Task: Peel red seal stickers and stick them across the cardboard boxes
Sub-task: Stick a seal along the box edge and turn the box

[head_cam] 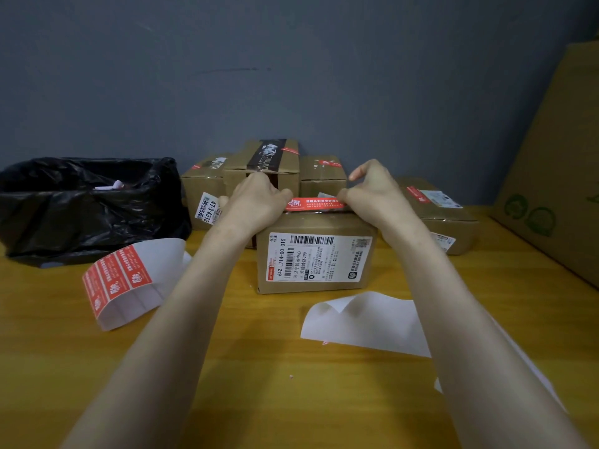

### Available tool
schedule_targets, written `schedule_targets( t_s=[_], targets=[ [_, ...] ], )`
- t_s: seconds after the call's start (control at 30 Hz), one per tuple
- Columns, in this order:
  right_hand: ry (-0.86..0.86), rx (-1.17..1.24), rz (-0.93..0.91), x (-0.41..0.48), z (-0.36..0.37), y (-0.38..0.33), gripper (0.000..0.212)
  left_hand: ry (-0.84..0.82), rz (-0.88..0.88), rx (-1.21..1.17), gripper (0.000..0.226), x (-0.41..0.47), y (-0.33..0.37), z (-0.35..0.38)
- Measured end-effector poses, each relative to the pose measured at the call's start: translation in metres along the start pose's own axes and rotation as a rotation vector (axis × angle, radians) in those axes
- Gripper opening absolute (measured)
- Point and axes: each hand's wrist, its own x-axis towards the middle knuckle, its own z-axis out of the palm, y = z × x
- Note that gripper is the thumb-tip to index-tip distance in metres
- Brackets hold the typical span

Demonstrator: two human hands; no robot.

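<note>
A cardboard box (pixel 316 280) with a white shipping label on its near side stands in the middle of the table. Stretched just above its top is a red seal sticker (pixel 316 204). My left hand (pixel 259 197) pinches the sticker's left end and my right hand (pixel 368 192) pinches its right end. A curled sheet of red seal stickers (pixel 121 281) on white backing lies to the left. Behind the box stand several more cardboard boxes (pixel 269 160), each with a red seal on top.
A black bin bag (pixel 87 205) with paper scraps sits at the back left. A flat box (pixel 437 212) lies to the right, and a large carton (pixel 557 176) leans at the far right. Empty white backing paper (pixel 366 322) lies on the wooden table (pixel 275 384) near me.
</note>
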Motion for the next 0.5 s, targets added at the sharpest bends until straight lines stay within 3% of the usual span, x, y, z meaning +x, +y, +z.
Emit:
schedule_targets(
  t_s=[0.5],
  targets=[
    [-0.031,-0.070,0.004,0.0025,-0.0022,0.0040,0.031,0.011,0.018,0.026,0.040,0.0017,-0.0034,0.0022]
  ],
)
